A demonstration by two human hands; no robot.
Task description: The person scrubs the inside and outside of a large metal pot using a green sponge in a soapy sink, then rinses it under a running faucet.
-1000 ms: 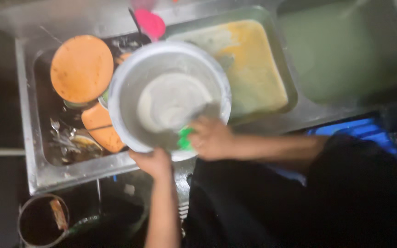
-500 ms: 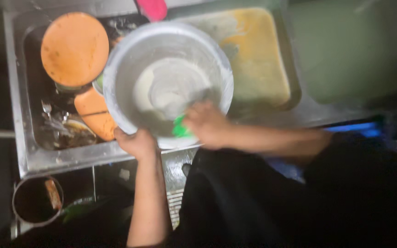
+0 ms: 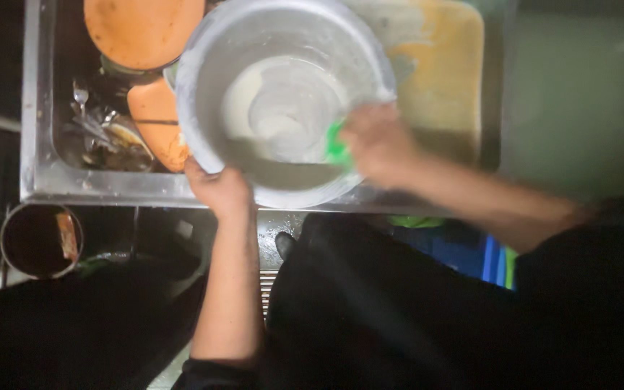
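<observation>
Large metal bowl [image 3: 283, 101] tilted over steel sink [image 3: 37, 144], soapy film inside. Left hand [image 3: 218, 189] grips bowl's near rim, fingers curled around edge. Right hand [image 3: 373, 141] inside bowl at its right wall, fingers closed on green scrubber [image 3: 336, 148], blurred. Orange plates [image 3: 142, 29] left of bowl, in sink basin; cutlery [image 3: 92, 123] further left of bowl. Dark round container [image 3: 36, 240] below-left of bowl, outside sink.

Silver-grey bowl [image 3: 283, 101], bright green scrubber [image 3: 336, 146], orange plates [image 3: 142, 29], yellowish-brown sink water [image 3: 445, 79].
</observation>
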